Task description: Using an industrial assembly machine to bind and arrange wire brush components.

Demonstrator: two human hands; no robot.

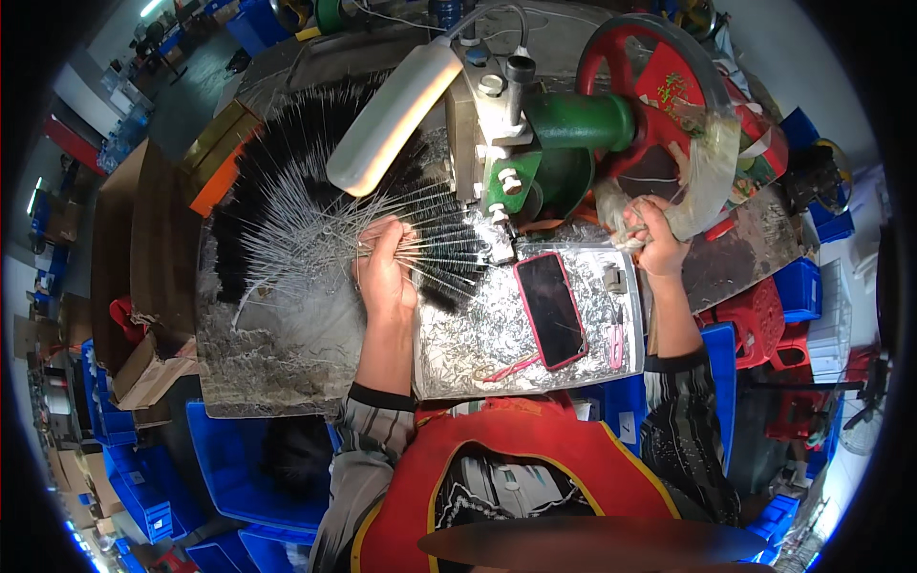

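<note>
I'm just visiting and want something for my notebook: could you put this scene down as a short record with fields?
Left hand: holds a fan of thin wire brushes
Right hand: curled round the wrapping on a red wheel
Machine: green, joined to the wheel
Lamp: white, lit
Silver tray: in front of the machine
Phone: dark screen, on the tray
Apron: red, yellow trim
</note>
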